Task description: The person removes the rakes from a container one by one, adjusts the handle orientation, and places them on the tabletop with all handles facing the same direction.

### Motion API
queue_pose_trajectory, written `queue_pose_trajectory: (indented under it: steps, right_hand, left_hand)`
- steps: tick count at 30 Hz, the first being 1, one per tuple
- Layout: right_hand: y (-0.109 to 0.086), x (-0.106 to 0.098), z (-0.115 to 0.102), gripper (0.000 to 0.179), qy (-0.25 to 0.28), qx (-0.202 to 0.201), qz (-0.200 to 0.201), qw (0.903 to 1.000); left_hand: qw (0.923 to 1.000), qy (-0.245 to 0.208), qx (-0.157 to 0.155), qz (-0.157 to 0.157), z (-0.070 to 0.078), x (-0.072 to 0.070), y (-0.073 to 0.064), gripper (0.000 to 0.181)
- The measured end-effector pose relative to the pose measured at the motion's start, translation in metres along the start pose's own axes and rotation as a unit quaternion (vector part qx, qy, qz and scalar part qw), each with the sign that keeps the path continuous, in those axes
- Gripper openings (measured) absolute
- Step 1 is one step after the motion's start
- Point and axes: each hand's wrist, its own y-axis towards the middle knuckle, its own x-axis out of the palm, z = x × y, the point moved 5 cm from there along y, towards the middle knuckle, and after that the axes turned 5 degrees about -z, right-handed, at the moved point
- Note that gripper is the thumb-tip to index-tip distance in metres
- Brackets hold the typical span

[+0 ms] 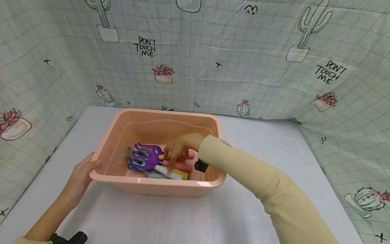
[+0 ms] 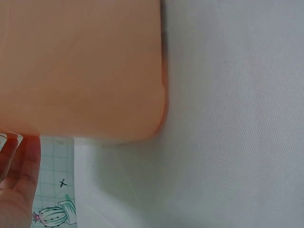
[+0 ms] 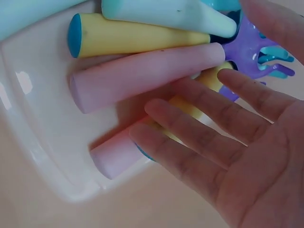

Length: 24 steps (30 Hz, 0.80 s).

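Observation:
A peach plastic bin (image 1: 161, 185) stands on the table and holds several toy hand rakes with purple and blue prongs (image 1: 146, 159). Their handles are pink (image 3: 147, 78), yellow (image 3: 133, 35) and pale mint (image 3: 161, 12). With thumb over the rim and fingers outside, my left hand (image 1: 80, 174) grips the bin's left side. Inside the bin, my right hand (image 1: 181, 145) is over the handles. The right wrist view shows its fingers (image 3: 190, 137) extended and spread, with fingertips close to a pink handle (image 3: 114, 154) and a partly covered yellow one.
A white cloth (image 1: 259, 145) covers the table around the bin. Behind and at both sides hangs a grid-patterned curtain (image 1: 207, 44) with cactus drawings. Dark wrist cameras are strapped near both hands.

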Motion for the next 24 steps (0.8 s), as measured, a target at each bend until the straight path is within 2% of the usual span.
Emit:
queue_pose_trajectory:
  steps: [9, 15, 19, 24]
  right_hand:
    - [0.008, 0.011, 0.005, 0.047, 0.008, 0.013, -0.032, 0.9994]
    - [0.011, 0.013, 0.005, 0.043, -0.006, 0.016, -0.058, 0.9982]
    - [0.012, 0.013, 0.005, 0.035, -0.012, 0.013, -0.049, 0.9986]
    - [0.012, 0.013, 0.006, 0.041, 0.002, 0.017, -0.03, 0.9994]
  left_hand:
    - [1.0, -0.008, 0.002, 0.0, -0.002, 0.0, 0.0, 0.041]
    - [0.9998, 0.018, -0.005, 0.0, -0.001, 0.0, 0.001, 0.046]
    - [0.9997, 0.024, -0.005, 0.001, 0.0, 0.0, 0.001, 0.047]
    - [0.9995, 0.032, -0.001, -0.004, 0.001, 0.001, 0.0, 0.049]
